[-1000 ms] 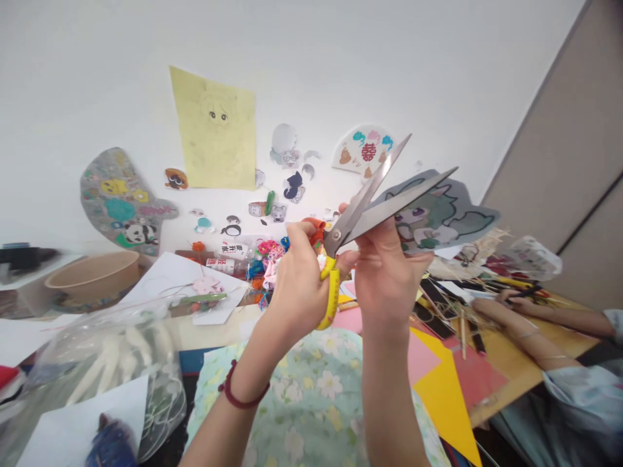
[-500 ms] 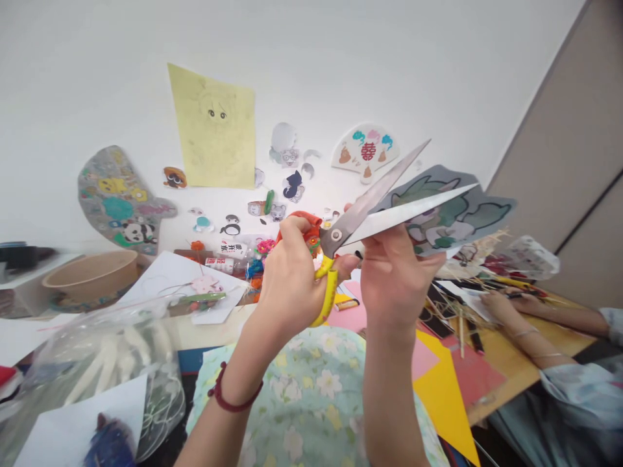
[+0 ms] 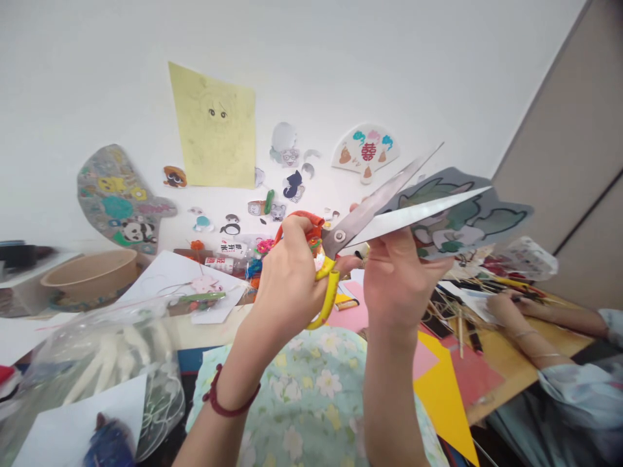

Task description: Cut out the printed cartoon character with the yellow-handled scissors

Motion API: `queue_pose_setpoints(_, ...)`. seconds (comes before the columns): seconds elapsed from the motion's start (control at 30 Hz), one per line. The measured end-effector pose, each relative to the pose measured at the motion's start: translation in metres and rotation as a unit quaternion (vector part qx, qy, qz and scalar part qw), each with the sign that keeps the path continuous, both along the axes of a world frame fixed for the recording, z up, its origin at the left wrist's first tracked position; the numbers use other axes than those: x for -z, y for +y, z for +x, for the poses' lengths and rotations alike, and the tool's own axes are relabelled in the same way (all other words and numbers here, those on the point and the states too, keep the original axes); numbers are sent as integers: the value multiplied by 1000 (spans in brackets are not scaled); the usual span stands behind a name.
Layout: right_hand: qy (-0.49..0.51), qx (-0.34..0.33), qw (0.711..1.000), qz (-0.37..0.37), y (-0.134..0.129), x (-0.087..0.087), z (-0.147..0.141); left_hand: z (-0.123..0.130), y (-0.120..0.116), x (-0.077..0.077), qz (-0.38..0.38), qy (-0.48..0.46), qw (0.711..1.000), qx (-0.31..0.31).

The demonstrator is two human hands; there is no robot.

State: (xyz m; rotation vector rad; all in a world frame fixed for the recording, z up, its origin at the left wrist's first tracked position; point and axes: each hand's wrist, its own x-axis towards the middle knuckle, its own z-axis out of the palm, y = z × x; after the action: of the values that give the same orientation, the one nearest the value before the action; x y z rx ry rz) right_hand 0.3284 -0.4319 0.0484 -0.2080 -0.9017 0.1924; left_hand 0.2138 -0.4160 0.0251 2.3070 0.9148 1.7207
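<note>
My left hand [image 3: 292, 279], with a dark red cord bracelet on its wrist, is closed around large scissors [image 3: 339, 236]. One scissor handle is red-orange and the other yellow. Their long blades point up to the right and stand apart, overlapping the grey cutout [image 3: 462, 220] in view. On that cutout is a green-haired cartoon figure with dark outlines. My right hand [image 3: 402, 285] pinches its lower left part, close beneath the lower blade. Whether the blades touch the cutout's edge is hard to tell.
Yellow paper [image 3: 214, 130] and a fan-shaped cutout [image 3: 367, 150] are on the white wall. A clear plastic bag [image 3: 111, 363] and brown bowl [image 3: 92, 275] are at left. At right, another person's hands [image 3: 506, 308] work over a wooden table [image 3: 496, 389].
The scissors and the grey cutout have shifted slightly right, the cutout also a little downward. My right hand has moved slightly right with it. Both hands keep their hold.
</note>
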Motion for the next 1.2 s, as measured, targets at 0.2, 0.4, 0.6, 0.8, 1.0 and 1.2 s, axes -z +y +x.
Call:
queue_pose_setpoints(0.2, -4, 3, 1000, 11, -1, 0, 1, -1, 0, 0, -3, 15, 1000, -20)
queue_pose_setpoints(0.4, -5, 7, 1000, 10, -2, 0, 0, -2, -2, -2, -11, 23, 999, -24)
queue_pose_setpoints(0.6, -8, 12, 1000, 19, 1, 1, 0, -2, 0, -2, 1, 15, 1000, -8)
queue_pose_setpoints(0.8, -8, 1, 1000, 8, -1, 0, 0, -4, 0, -5, -1, 32, 999, -11)
queue_pose_setpoints(1.0, 5, -8, 1000, 10, -3, -1, -1, -5, 0, -6, -19, 45, 999, -9)
queue_pose_setpoints(1.2, 23, 15, 1000, -3, 3, 2, 0, -6, 0, -5, -7, 27, 999, -17)
